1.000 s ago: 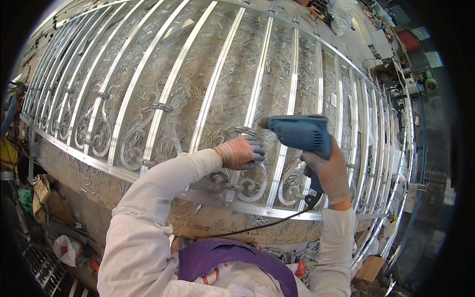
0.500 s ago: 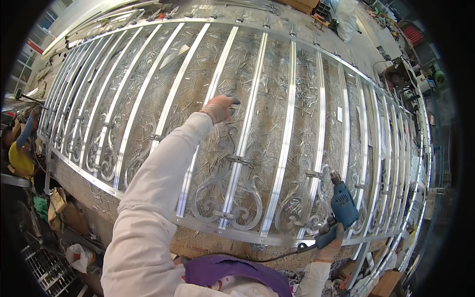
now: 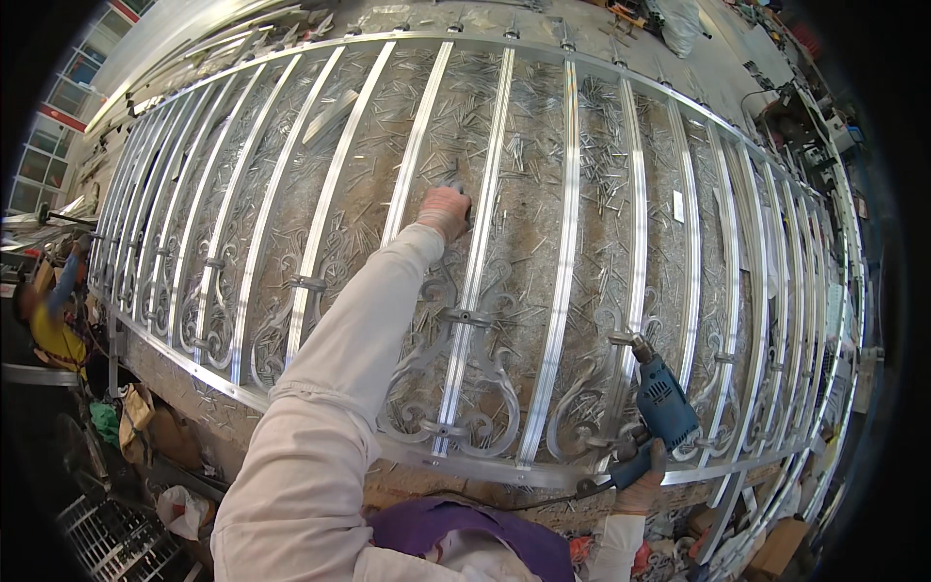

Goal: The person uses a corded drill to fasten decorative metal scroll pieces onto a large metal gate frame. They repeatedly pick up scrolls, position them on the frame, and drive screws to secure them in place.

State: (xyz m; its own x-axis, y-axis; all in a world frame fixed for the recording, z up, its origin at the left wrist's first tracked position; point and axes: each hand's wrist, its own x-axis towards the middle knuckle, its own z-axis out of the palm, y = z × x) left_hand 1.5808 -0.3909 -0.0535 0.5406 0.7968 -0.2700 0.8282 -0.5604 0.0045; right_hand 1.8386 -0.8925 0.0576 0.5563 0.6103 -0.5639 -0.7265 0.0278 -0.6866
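Aluminium railing panel (image 3: pixel 562 262) lies flat on the worktable (image 3: pixel 184 383), and I'd guess it's pin-grabbing time: left hand (image 3: pixel 446 211) over loose metal pins (image 3: pixel 601 184), fingers bent, can't tell if they're pinching one. Right hand (image 3: pixel 640 485) has fingers wrapped round the corded drill (image 3: pixel 667 403), so picking calls for careful one-handed work. Bars (image 3: pixel 499 107) hem in that reach, and the power cord (image 3: pixel 531 504) trails along the near side.
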